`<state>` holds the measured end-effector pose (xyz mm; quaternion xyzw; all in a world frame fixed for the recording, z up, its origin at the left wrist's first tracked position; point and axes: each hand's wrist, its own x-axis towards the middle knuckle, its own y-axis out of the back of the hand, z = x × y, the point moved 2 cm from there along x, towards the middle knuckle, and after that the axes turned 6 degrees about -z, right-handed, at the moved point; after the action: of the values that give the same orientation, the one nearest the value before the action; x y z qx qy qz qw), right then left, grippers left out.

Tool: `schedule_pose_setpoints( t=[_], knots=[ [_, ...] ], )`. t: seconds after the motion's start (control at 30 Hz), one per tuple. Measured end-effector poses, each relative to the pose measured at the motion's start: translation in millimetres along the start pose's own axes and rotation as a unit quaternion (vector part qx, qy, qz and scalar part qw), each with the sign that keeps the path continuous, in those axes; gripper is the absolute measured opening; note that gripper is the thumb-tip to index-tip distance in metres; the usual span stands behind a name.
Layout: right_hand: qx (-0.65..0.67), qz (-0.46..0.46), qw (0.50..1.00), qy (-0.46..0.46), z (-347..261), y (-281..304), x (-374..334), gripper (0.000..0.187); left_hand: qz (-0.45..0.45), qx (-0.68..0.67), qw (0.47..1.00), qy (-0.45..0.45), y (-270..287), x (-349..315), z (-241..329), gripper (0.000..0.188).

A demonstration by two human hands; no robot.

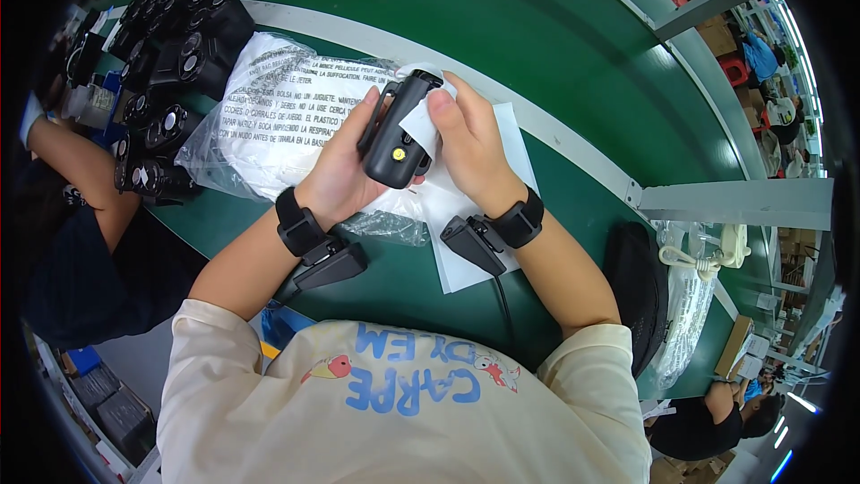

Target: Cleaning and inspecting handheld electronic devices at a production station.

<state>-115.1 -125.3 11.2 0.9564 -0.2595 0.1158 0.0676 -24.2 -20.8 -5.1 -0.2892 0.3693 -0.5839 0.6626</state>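
Observation:
A black handheld device with a round yellow spot near its lower end is held tilted above the bench. My left hand wraps its left side and underside, beside a clip-like strip. A thin white piece of cloth or paper lies across the device's upper right face. My right hand pinches that piece against the device, thumb on top; its other fingers are partly hidden. Beneath both hands are a printed clear plastic bag with white contents and white sheets.
Several black devices with round lenses are heaped at the far left, beside another person's arm. A black case and a pale coiled cord lie at right. A metal post stands along the green bench.

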Motion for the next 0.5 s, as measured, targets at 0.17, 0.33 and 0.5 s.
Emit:
schedule_pose_setpoints(
  t=[0.17, 0.33, 0.5],
  knots=[
    [0.011, -0.002, 1.000, -0.023, 0.9, 1.1, 1.5, 0.052, -0.031, 0.005, 0.999, -0.009, -1.6, 0.6, 0.3, 0.044],
    [0.075, -0.007, 0.997, 0.014, 8.5, 2.0, 4.2, 0.050, 0.023, 0.086, 0.996, -0.028, -5.7, -0.3, 2.2, 0.053],
    [0.014, -0.032, 0.998, 0.056, -2.9, 6.4, 5.9, 0.044, -0.018, 0.175, 0.982, -0.069, 1.0, -3.4, 12.1, 0.051]
  ],
)
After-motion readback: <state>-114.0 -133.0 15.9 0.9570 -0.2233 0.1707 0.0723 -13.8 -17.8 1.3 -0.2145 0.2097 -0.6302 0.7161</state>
